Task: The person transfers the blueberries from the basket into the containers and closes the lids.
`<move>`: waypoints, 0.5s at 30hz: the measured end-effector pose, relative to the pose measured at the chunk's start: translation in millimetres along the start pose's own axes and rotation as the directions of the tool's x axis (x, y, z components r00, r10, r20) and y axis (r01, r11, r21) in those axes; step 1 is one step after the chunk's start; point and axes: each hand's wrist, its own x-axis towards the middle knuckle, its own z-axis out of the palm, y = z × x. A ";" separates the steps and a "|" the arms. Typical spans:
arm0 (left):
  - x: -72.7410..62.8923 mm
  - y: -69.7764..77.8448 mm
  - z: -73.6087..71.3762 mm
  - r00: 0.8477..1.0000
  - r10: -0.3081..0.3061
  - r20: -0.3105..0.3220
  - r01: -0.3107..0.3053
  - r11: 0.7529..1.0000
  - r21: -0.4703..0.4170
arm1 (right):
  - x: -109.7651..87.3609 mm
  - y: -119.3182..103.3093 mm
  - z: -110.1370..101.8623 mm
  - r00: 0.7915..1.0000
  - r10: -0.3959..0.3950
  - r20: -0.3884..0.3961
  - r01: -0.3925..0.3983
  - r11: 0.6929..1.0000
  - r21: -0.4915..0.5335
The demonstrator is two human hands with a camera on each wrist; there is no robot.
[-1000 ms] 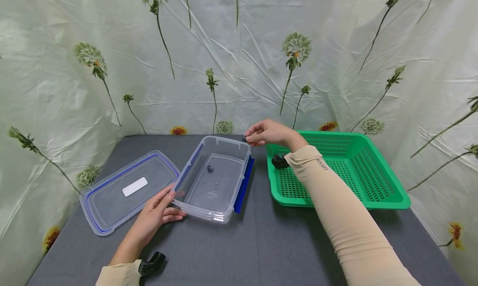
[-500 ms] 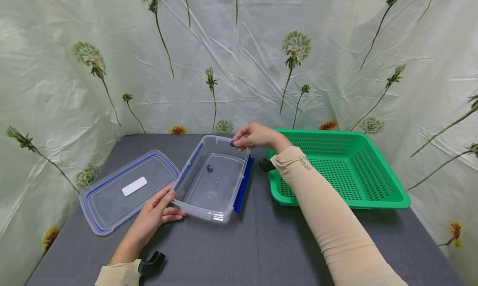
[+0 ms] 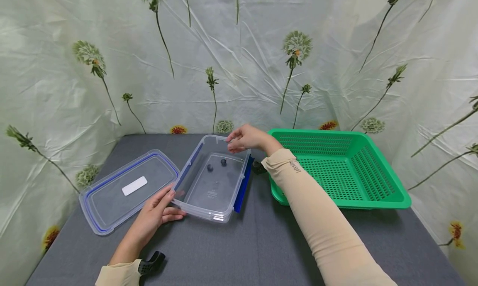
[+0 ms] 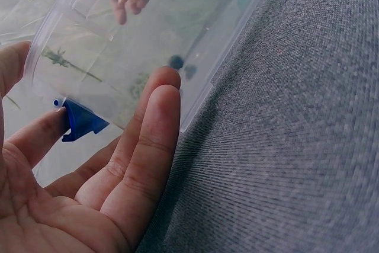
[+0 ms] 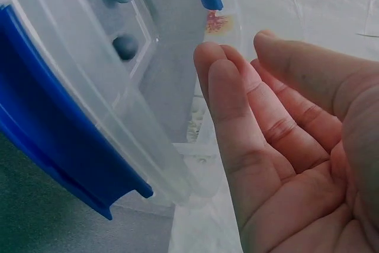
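A clear plastic food container [image 3: 210, 215] with blue side latches stands lidless in the middle of the table. Two blueberries [image 5: 125, 47] lie apart on its floor. At its near left corner my left hand [image 3: 154, 211] holds the wall, thumb at the rim and fingers along the outside; in the left wrist view a finger reaches the blue latch [image 4: 83, 124]. Over the far right corner hovers my right hand [image 3: 244, 138], its thumb and fingers parted with nothing between them, as the right wrist view shows.
Left of the container lies its clear lid [image 3: 108, 203] with a blue seal and a white label. A green perforated basket [image 3: 377, 205] stands on the right. Behind the grey table [image 3: 239, 253] hangs a flower-printed curtain [image 3: 246, 62].
My right hand has moved left from beside the basket to over the container and let go of a blueberry, which now lies beside the first one. The left hand has stayed in place.
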 end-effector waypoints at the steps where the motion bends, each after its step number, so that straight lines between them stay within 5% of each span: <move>1: 0.0 0.4 0.1 1.000 0.000 0.000 0.000 1.000 0.000 | -0.3 0.0 0.1 1.000 0.000 0.001 0.000 1.000 -0.002; 15: 0.5 0.2 -0.1 1.000 0.004 -0.006 -0.004 1.000 -0.007 | -11.3 3.4 -8.7 1.000 0.010 0.003 -0.010 1.000 0.020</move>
